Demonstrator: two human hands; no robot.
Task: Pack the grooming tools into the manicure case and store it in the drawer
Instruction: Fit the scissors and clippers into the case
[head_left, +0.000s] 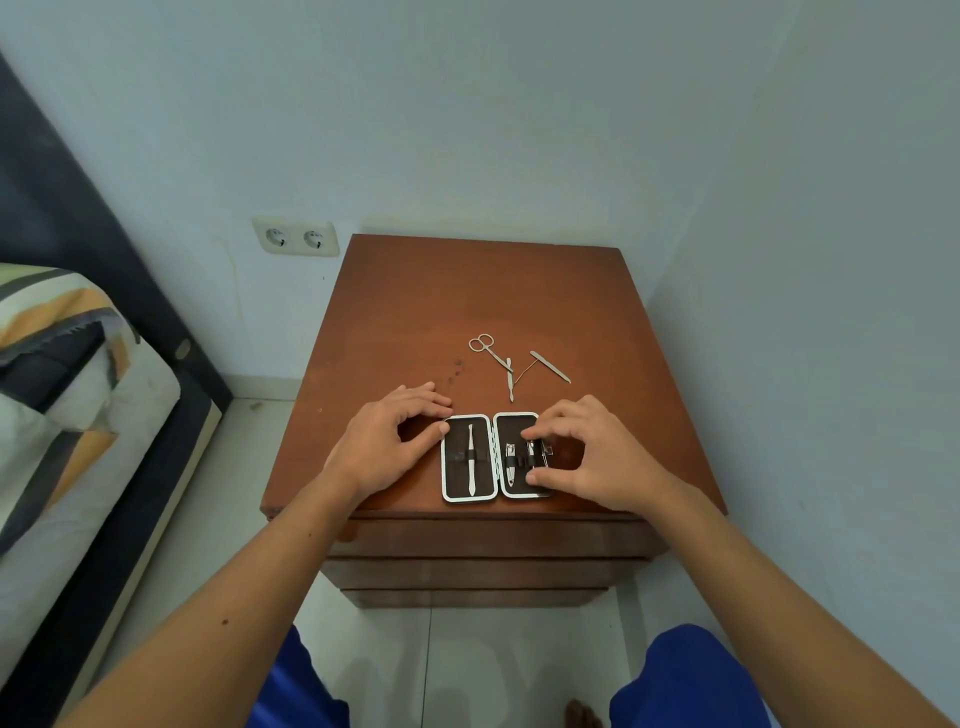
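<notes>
Here the manicure case (494, 456) lies open and flat near the front edge of the brown nightstand (467, 291), both halves facing up; the left hand (387, 441) rests at the case's nine o'clock side, fingers loosely curled and thumb tip touching the left rim, gripping nothing; the right hand (587, 454) sits at three o'clock, overlapping the right half, its thumb and fingers pinching a nail clipper (535, 457) at the strap; a second clipper (510, 464) sits just beside it, and a slim pusher (470, 460) is strapped in the left half; at twelve o'clock, apart from both hands, lie small scissors (488, 349), a short tool (510, 379) and a nail file (550, 367).
</notes>
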